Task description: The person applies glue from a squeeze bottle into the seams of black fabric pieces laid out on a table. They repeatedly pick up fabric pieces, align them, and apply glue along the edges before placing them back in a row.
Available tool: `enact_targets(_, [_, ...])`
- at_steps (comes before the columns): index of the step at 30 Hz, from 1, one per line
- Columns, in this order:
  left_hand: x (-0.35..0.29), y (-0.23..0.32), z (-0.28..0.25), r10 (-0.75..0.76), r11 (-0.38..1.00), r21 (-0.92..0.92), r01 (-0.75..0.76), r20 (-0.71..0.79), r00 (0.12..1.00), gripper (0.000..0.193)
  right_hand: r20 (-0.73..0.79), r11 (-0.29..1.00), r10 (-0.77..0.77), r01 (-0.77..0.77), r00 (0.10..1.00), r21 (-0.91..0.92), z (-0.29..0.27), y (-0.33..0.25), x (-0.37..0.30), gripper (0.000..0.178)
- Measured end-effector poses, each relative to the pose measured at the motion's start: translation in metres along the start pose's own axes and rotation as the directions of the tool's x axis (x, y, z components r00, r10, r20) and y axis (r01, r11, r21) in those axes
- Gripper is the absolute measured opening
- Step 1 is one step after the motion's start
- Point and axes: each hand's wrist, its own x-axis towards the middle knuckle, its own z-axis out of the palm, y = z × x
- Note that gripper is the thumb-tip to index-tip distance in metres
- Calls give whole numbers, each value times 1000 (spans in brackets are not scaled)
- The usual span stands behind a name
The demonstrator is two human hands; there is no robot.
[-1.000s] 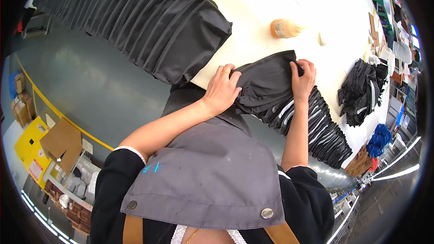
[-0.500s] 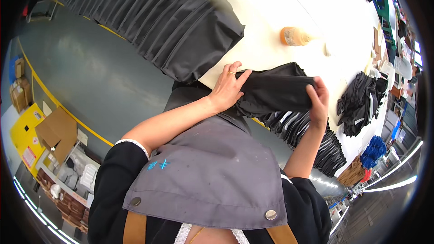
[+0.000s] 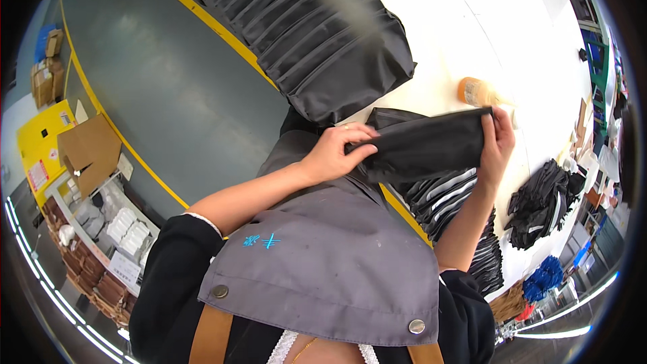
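Smooth, oblong black cloth piece [image 3: 435, 143] | long axis crosswise between the fingers | left hand [image 3: 337, 152], right hand [image 3: 497, 147]: each pinching one end

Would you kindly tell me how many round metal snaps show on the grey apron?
2: the left snap near the lower left corner of the apron, and the right snap near its lower right corner. Others may be hidden beneath it.

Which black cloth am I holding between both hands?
The smooth cloth spanning from your left hand to your right hand; the big row, striped row and heap aren't gripped.
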Motion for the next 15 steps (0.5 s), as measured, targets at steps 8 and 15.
enact_targets(8, [-34, -10, -45, -291, 954, -113, 278, -569, 769, 23, 145, 973, -213, 223, 966, -58, 120, 54, 59, 14])
enact_targets(15, [-7, -35, -56, 13, 915, 286, 285, -726, 688, 33, 56, 826, -357, 343, 933, -447, 165, 74, 76, 28])
